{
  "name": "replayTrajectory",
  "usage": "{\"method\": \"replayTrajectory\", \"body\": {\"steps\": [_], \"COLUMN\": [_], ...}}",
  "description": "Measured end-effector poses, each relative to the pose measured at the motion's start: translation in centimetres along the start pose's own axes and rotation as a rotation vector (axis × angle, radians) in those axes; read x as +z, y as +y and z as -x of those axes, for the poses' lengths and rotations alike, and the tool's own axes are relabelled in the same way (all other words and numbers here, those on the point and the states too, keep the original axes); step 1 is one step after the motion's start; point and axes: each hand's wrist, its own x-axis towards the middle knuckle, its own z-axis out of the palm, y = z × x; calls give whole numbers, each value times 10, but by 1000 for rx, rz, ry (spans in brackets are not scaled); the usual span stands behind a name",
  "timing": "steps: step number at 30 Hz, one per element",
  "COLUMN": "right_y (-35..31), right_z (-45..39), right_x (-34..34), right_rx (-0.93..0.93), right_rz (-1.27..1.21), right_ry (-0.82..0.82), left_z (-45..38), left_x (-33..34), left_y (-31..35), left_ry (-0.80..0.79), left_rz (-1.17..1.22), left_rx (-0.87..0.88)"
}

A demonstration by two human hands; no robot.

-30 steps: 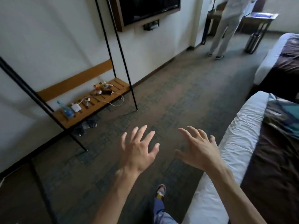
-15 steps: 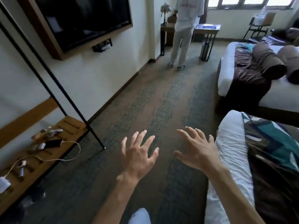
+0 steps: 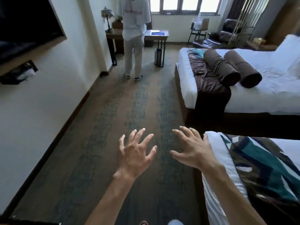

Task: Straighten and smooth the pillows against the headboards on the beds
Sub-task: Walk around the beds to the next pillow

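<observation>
1. Pillows: one white pillow [image 3: 290, 49] was visible at 2 o'clock, at the head end of the far bed [image 3: 267, 88]; its headboard sat outside the frame. No pillow of the near bed [image 3: 217, 153] was in view.
2. Left hand [image 3: 135, 154] and right hand [image 3: 194, 149] were both held out at 6 o'clock over the carpet [image 3: 113, 127], fingers spread wide, empty, touching nothing. Right hand hovered just beside the near bed's foot corner.
3. Two brown bolsters [image 3: 232, 67] lay across the far bed near its runner [image 3: 206, 78], well apart from the pillow.
4. Another person [image 3: 134, 34] stood at 12 o'clock by a tabletop [image 3: 155, 34], back turned.
5. Judged: approach stage, no pillow yet handled.
6. Risks: the bed corner lay close on the right, so walking forward could catch a shin; reaching across the far bed could knock the bolsters out of line or rumple the sheet; the aisle was shared, so a collision was possible.
</observation>
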Motion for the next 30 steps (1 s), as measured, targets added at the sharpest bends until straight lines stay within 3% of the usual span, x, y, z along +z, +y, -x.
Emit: {"method": "replayTrajectory", "body": {"steps": [8, 15, 23, 30], "right_y": [79, 179, 306, 454], "right_z": [-185, -347, -474, -557], "right_x": [-38, -85, -147, -176], "right_rx": [181, 309, 488, 718], "right_rz": [-45, -104, -115, -98], "right_ry": [78, 167, 222, 244], "left_z": [-230, -438, -628, -782], "left_x": [74, 150, 221, 314], "left_y": [17, 81, 181, 309], "left_ry": [-56, -108, -130, -183], "left_rz": [39, 59, 75, 149], "left_rx": [214, 365, 564, 757]}}
